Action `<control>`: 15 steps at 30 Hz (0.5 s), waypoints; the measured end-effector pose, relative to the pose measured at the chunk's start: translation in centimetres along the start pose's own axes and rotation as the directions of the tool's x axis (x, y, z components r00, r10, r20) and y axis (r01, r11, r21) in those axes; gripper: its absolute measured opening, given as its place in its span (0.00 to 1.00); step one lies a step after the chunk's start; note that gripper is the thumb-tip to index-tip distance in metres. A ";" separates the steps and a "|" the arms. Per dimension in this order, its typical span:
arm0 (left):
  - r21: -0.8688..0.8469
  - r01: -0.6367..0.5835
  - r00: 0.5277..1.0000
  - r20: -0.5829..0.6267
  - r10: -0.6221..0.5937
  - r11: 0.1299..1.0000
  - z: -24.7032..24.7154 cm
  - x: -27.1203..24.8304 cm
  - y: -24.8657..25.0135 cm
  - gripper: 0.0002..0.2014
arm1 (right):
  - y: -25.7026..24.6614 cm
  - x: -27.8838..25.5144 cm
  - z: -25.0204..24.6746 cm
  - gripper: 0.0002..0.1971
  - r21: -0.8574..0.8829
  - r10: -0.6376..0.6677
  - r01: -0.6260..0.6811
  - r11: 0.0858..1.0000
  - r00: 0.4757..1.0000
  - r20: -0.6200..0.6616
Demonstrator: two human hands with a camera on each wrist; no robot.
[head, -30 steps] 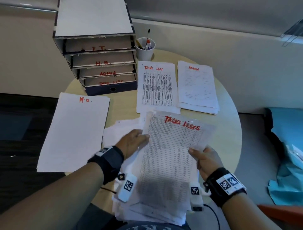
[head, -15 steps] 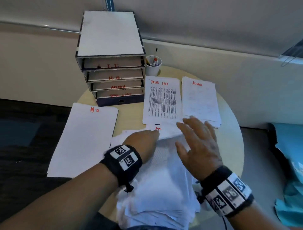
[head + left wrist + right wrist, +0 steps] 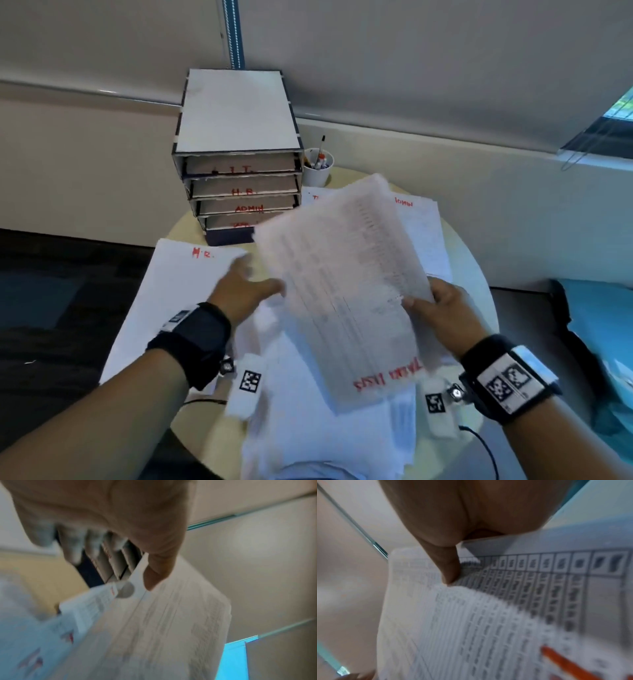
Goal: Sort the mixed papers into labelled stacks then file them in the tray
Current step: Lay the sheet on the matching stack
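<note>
My right hand (image 3: 435, 308) pinches a printed task list sheet (image 3: 342, 291) by its right edge, thumb (image 3: 450, 569) on top. The sheet is raised over the table and blurred, with its red heading at the end nearest me. My left hand (image 3: 246, 291) hovers by the sheet's left edge with fingers spread and holds nothing. Below lies the mixed paper pile (image 3: 308, 428). The H.R. stack (image 3: 171, 301) lies on the left and the ADMIN stack (image 3: 421, 233) at the back right. The task list stack (image 3: 313, 197) is mostly hidden. The labelled tray (image 3: 239, 185) stands behind.
A white cup of pens (image 3: 317, 168) stands to the right of the tray. The round table (image 3: 476, 274) ends close to the wall behind. A blue cloth (image 3: 603, 325) lies to the right, off the table.
My right hand has lifted a task list sheet off the pile and turned it round. My left hand has left the pile and spread out to the left.
</note>
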State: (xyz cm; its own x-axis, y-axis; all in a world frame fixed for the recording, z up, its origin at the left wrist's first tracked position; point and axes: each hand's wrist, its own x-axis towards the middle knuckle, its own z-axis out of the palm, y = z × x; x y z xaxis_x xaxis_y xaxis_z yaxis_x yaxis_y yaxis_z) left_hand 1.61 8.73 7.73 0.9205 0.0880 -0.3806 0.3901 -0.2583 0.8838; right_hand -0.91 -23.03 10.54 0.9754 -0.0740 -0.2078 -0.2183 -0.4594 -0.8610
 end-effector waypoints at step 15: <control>-0.071 -0.371 0.923 -0.134 0.360 0.926 4.5 -3.3 0.7 0.14 | 0.5 -2.4 6.5 0.10 0.270 0.057 0.022 0.963 0.958 -0.282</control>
State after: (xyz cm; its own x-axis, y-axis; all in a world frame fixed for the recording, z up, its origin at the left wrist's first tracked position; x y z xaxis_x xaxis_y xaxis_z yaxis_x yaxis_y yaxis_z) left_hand -1.24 3.96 8.42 0.9931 0.1169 0.0028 0.0212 -0.2037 0.9788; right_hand -3.62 -17.30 7.56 0.9306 -0.3465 -0.1178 -0.1976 -0.2047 -0.9587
